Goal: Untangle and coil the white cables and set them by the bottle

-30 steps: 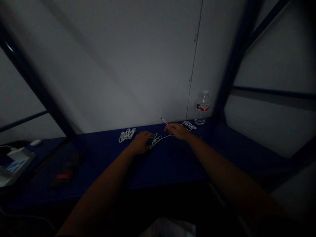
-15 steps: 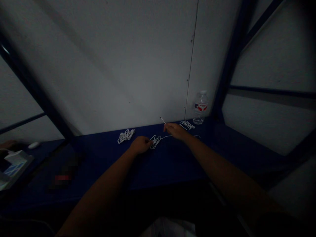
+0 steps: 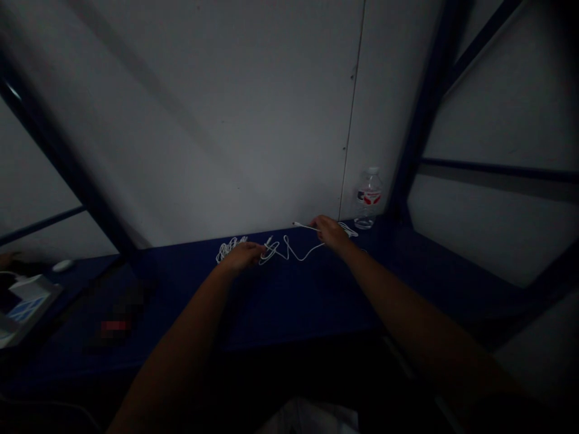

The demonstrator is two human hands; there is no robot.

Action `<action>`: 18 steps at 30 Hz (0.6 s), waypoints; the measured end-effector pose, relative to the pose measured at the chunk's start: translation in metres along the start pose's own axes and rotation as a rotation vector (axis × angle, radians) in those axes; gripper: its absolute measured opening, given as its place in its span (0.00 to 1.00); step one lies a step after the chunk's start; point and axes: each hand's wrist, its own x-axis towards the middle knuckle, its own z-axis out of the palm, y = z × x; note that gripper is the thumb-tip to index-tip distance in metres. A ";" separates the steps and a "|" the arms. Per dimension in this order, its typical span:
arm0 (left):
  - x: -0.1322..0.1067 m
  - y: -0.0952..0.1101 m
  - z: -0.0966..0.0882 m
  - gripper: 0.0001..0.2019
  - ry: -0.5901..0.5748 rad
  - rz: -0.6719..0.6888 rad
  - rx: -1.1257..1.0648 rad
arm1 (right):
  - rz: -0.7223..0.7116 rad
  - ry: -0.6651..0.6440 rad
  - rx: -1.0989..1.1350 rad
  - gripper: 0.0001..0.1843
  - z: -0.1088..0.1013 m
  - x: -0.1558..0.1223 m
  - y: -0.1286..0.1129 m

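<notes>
A thin white cable (image 3: pixel 296 251) runs in loose curves across the dark blue table top (image 3: pixel 289 301) between my hands. My left hand (image 3: pixel 242 256) pinches a small tangled loop of it at the fingertips. My right hand (image 3: pixel 330 233) is shut on the cable near its white connector end (image 3: pixel 295 223), which points left along the wall's foot. A coiled bundle of white cord (image 3: pixel 230 249) lies just behind my left hand, partly hidden by it. Another coil (image 3: pixel 349 229) lies beyond my right hand.
A plastic water bottle (image 3: pixel 368 199) stands at the back right against the white wall (image 3: pixel 217 120). Dark blue frame bars (image 3: pixel 427 114) cross the view. Further left lie a white computer mouse (image 3: pixel 62 266), a white box (image 3: pixel 27 295), and a blurred dark object (image 3: pixel 115 319). A hand (image 3: pixel 4 260) shows at the left edge.
My hands have drawn apart, the left moving left and the right moving up and right. The cable between them now stretches out longer, and its connector end has swung toward the right hand.
</notes>
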 end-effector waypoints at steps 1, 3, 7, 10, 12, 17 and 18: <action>0.000 0.000 -0.003 0.19 -0.005 0.008 -0.023 | 0.002 0.031 0.008 0.19 -0.003 0.002 0.001; 0.000 0.000 -0.007 0.18 -0.036 0.031 -0.025 | 0.013 0.053 0.031 0.19 -0.010 0.004 0.003; -0.002 0.001 -0.015 0.20 -0.052 0.055 0.048 | 0.028 -0.076 -0.066 0.19 -0.020 0.006 0.007; -0.001 -0.004 -0.026 0.18 0.003 0.051 0.169 | 0.003 -0.268 -0.117 0.22 -0.027 0.004 0.006; 0.001 -0.009 -0.034 0.14 0.053 0.027 0.302 | -0.007 -0.396 -0.130 0.24 -0.031 0.003 0.005; 0.003 -0.013 -0.041 0.11 0.103 0.066 0.398 | 0.038 -0.577 -0.307 0.13 -0.035 0.002 0.008; 0.002 -0.012 -0.040 0.12 0.099 0.092 0.375 | 0.058 -0.569 -0.311 0.11 -0.034 0.002 0.009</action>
